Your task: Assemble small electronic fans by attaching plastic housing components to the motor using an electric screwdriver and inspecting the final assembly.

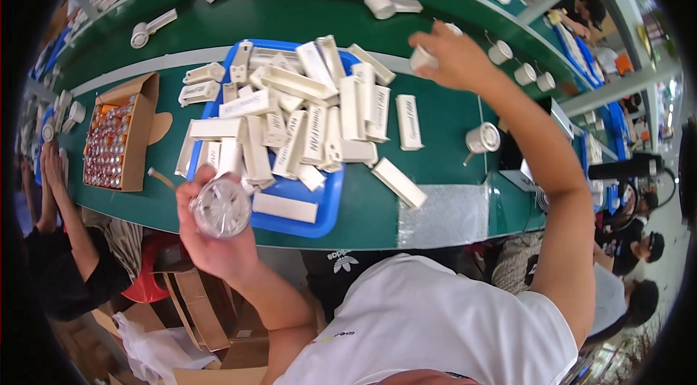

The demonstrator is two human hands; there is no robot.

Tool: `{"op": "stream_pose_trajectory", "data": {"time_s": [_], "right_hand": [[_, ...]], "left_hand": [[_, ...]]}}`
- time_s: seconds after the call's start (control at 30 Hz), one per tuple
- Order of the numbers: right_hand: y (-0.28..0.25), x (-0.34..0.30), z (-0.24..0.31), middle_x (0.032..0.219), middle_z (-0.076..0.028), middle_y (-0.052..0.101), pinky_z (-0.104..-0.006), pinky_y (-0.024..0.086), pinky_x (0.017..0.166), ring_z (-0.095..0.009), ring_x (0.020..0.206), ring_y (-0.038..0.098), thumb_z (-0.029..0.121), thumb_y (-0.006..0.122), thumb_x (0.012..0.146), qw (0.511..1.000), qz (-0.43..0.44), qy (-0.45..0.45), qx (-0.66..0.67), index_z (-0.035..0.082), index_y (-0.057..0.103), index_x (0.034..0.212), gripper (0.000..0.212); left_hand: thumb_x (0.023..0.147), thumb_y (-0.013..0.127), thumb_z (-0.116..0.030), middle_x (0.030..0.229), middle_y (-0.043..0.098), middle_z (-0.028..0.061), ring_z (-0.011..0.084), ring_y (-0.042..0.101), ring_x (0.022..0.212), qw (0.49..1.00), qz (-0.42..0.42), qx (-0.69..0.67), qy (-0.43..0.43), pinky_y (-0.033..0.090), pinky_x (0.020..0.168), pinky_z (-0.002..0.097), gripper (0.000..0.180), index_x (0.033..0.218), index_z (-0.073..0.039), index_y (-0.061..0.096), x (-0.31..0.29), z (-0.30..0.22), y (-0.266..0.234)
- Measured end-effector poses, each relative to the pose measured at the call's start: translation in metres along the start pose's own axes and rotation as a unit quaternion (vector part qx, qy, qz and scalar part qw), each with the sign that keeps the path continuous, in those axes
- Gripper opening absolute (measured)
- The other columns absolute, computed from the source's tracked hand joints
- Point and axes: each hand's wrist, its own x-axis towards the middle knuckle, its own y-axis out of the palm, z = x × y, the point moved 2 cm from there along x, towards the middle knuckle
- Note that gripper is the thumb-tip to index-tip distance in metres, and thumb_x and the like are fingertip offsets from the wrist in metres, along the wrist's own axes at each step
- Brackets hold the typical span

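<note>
Cylinder of white plastic sits beneath our right hand, the nearer one, by the tabletop's far edge, axis partly hidden; its fingers curl, grip unclear. Nearer us, beside the blue tray's near-left corner, our left hand cups a clear round plastic part.

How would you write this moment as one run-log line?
left hand: holds clear round part; right hand: at white cup, grip unclear; blue tray: heaped with white housings; cardboard box: left of tray
</note>
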Motion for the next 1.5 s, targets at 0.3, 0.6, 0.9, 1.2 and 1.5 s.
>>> {"op": "stream_pose_trajectory", "data": {"time_s": [0.3,0.6,0.9,1.2,1.5], "right_hand": [[0.017,-0.091,0.041,0.127,-0.015,0.052,-0.0443,0.055,0.083,-0.031,0.103,0.063,0.023,0.076,0.078,0.992,-0.006,0.101,-0.079,0.018,0.057,0.128,0.054],[0.025,-0.097,0.043,0.101,-0.008,0.063,-0.042,0.043,0.106,-0.03,0.104,0.061,0.014,0.077,0.075,0.957,-0.014,-0.158,0.244,0.007,0.062,0.102,0.032],[0.007,-0.217,0.056,0.094,-0.007,0.058,-0.0336,0.05,0.071,-0.024,0.083,0.06,0.016,0.082,0.074,0.864,-0.244,0.071,0.435,0.013,0.07,0.116,0.044],[0.005,-0.261,0.031,0.094,-0.005,0.057,-0.0318,0.05,0.072,-0.02,0.084,0.059,0.007,0.082,0.071,0.883,-0.239,0.05,0.401,0.013,0.07,0.118,0.049],[-0.008,-0.297,0.016,0.101,-0.008,0.059,-0.0367,0.051,0.077,-0.025,0.091,0.062,0.019,0.085,0.072,0.896,-0.032,0.113,0.428,0.011,0.059,0.124,0.058]], "left_hand": [[0.101,0.043,-0.033,0.12,0.059,0.0179,0.0285,0.062,0.104,0.99,0.009,0.133,-0.053,0.05,0.091,0.039,0.032,0.114,-0.005,0.054,-0.055,0.045,0.062],[0.104,0.047,-0.024,0.114,0.064,0.0134,0.0181,0.062,0.096,0.972,0.067,0.17,-0.149,0.051,0.086,0.0313,0.02,0.111,-0.006,0.052,-0.106,0.1,0.098],[0.082,0.07,-0.004,0.098,0.061,0.0135,0.0322,0.061,0.088,0.627,0.297,0.669,0.266,0.049,0.075,0.0369,0.016,0.097,-0.003,0.065,-0.102,0.108,0.168],[0.077,0.075,-0.011,0.104,0.058,0.0095,0.0289,0.058,0.091,0.495,0.454,0.691,0.266,0.051,0.075,0.0381,0.02,0.093,-0.009,0.064,-0.121,0.125,0.196],[0.07,0.087,-0.017,0.105,0.06,0.012,0.0308,0.061,0.095,0.646,0.509,0.564,0.075,0.051,0.081,0.0359,0.07,0.129,-0.005,0.051,-0.155,0.172,0.193]]}}
